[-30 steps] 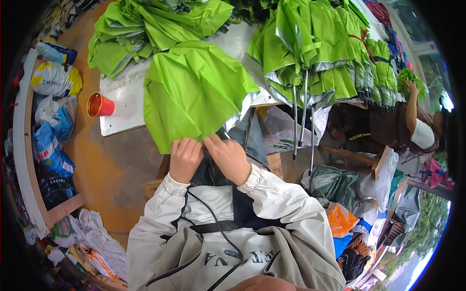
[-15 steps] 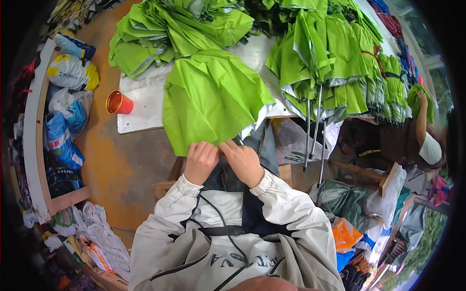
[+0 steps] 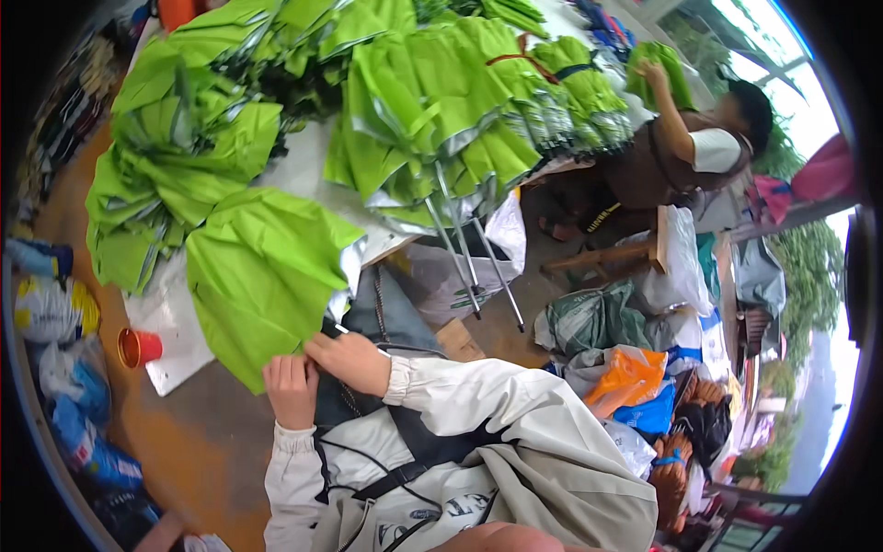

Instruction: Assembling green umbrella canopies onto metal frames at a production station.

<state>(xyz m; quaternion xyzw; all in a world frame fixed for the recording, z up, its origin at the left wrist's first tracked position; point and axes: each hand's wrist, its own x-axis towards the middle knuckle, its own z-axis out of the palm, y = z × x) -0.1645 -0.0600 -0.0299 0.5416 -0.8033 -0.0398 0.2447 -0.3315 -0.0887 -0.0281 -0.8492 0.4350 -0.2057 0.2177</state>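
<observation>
Overhanging the near edge of the tabletop (image 3: 184,357), the green fabric (image 3: 262,285) is being pinched at its hem by the left hand (image 3: 292,390) and right hand (image 3: 353,362), grips closed; under uneven pulling, it could be slipping loose.

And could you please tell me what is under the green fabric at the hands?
The white table shows on both sides of the green fabric and apparently continues underneath; anything else there is covered.

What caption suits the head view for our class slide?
Left hand and right hand hold the edge of a green cloth, red cup at left.
</observation>
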